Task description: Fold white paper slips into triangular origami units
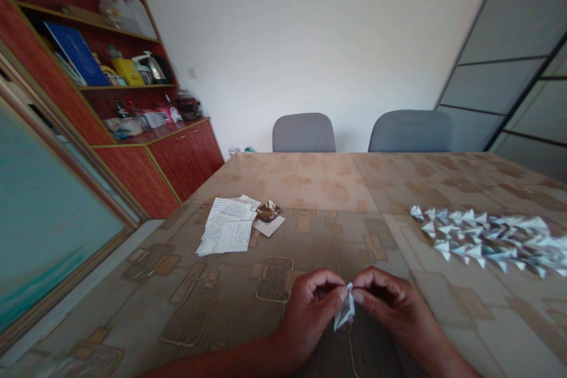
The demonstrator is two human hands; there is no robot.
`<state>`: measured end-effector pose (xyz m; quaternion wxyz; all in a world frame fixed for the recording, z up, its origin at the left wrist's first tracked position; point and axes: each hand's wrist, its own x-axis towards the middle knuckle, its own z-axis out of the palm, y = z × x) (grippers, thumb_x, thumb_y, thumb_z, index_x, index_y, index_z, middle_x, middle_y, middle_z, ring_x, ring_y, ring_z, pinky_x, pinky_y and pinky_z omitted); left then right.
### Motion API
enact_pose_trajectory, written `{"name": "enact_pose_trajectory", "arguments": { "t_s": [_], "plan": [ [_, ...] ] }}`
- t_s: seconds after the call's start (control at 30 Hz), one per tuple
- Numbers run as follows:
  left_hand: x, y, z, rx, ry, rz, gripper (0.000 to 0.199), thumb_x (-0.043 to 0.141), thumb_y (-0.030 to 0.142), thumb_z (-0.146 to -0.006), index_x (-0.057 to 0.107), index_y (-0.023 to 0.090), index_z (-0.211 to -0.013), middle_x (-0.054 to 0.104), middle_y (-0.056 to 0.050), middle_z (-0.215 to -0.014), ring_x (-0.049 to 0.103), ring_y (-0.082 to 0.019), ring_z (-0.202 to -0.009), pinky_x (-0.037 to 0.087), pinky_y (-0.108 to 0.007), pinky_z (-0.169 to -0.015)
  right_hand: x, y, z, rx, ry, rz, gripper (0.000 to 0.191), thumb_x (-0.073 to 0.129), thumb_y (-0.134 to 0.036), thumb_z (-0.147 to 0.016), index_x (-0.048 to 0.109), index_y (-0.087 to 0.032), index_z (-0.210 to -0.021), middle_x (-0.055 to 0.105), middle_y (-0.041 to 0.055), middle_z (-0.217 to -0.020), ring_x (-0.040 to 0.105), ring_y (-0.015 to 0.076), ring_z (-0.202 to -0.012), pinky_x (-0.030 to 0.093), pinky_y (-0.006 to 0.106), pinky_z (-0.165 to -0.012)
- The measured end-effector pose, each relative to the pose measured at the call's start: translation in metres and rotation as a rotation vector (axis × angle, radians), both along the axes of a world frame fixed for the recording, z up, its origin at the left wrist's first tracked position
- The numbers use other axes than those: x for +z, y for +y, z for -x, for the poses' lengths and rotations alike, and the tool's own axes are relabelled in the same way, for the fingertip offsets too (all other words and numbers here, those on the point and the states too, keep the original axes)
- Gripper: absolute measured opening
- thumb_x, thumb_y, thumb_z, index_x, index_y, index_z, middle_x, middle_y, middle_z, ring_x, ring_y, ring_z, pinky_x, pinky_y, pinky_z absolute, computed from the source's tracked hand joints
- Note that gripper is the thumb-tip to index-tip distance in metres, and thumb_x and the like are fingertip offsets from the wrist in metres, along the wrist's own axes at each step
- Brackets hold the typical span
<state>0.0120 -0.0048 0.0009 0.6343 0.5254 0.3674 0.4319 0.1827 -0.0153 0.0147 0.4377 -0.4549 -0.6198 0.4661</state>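
Table (239,289), hands (305,310) pinch-tight on paper (344,314)

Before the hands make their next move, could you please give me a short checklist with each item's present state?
1. Left hand has its fingertips on the small, pale folded paper piece: ok.
2. Right hand has its fingertips at the same piece's upper end: ok.
3. Loose white sheets with printed lines lie apart from both hands: ok.
4. Rows of pointed, whitish folded paper pieces on the right lie apart from the hands: ok.
5. Creases in the held piece are sharp and even: cannot tell, too small.
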Motion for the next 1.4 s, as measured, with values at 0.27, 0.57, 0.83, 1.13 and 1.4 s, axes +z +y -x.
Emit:
{"name": "enact_pose_trajectory", "arguments": {
  "t_s": [0.27, 0.57, 0.83, 1.13, 1.4],
  "plan": [
    [-0.002, 0.000, 0.002, -0.019, 0.063, -0.025, 0.026, 0.066, 0.038, -0.077, 0.064, 0.012, -0.071, 0.059, -0.002, -0.059, 0.058, -0.015, -0.056, 0.042, -0.023, -0.053, -0.003, 0.001, 0.001, 0.029, 0.039, 0.025, 0.024, 0.070, -0.039, -0.077, 0.063, -0.018, -0.069, 0.060, -0.0016, -0.059, 0.056, 0.0127, -0.056, 0.044, 0.022, -0.054],
    [-0.005, 0.001, 0.003, -0.021, 0.098, -0.056, 0.028, 0.066, 0.039, -0.077, 0.066, 0.012, -0.070, 0.059, -0.002, -0.059, 0.057, -0.014, -0.058, 0.042, -0.023, -0.055, -0.012, 0.001, -0.001, 0.015, 0.037, 0.027, 0.027, 0.070, -0.043, -0.078, 0.064, -0.018, -0.071, 0.060, -0.0023, -0.061, 0.055, 0.0122, -0.056, 0.043, 0.022, -0.054],
    [-0.002, 0.000, 0.002, -0.031, 0.088, -0.048, 0.026, 0.064, 0.036, -0.080, 0.065, 0.012, -0.071, 0.061, -0.003, -0.059, 0.058, -0.014, -0.055, 0.041, -0.022, -0.052, -0.004, 0.002, 0.000, 0.054, 0.084, 0.061, 0.025, 0.069, -0.039, -0.080, 0.062, -0.017, -0.070, 0.062, -0.0011, -0.061, 0.057, 0.0123, -0.058, 0.044, 0.022, -0.056],
    [-0.001, -0.001, 0.000, -0.066, -0.006, 0.015, 0.029, 0.070, 0.039, -0.076, 0.064, 0.011, -0.075, 0.064, -0.004, -0.063, 0.059, -0.014, -0.057, 0.044, -0.022, -0.055, -0.005, 0.002, 0.000, 0.014, 0.026, 0.017, 0.029, 0.065, -0.042, -0.082, 0.059, -0.017, -0.068, 0.060, -0.0008, -0.059, 0.055, 0.0130, -0.056, 0.043, 0.023, -0.054],
    [-0.005, -0.001, -0.002, -0.027, 0.110, -0.001, 0.018, 0.069, 0.028, -0.074, 0.063, 0.011, -0.071, 0.063, -0.003, -0.059, 0.058, -0.012, -0.053, 0.044, -0.021, -0.052, -0.008, 0.003, -0.001, 0.030, -0.054, -0.008, 0.032, 0.061, -0.045, -0.083, 0.056, -0.018, -0.068, 0.057, -0.0006, -0.060, 0.054, 0.0139, -0.056, 0.041, 0.024, -0.053]
  ]
}}
